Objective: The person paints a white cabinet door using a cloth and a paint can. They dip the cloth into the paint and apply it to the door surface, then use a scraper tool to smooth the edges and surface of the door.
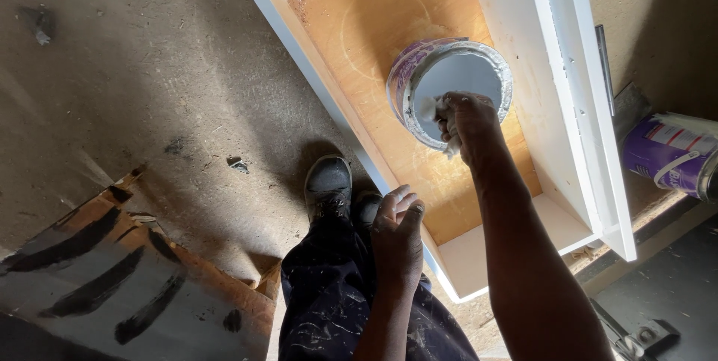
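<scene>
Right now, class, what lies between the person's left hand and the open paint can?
Head view: the white edge and bare wooden floor of the box separate left hand from paint can.

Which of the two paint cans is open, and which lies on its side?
The paint can in the box, under the right hand, is open with white paint; the can at the right edge lies sideways.

You stand in workshop or building site under renovation. Bare dusty chipboard floor [149,69] with debris and scuffs. Open paint can [449,88] sits inside white-edged wooden drawer box [359,25], near its far end. Second paint can [669,153] lies on its side past box's right edge. Board with black brush strokes [112,294] at lower left. Your trousers [329,309] paint-spattered.
</scene>
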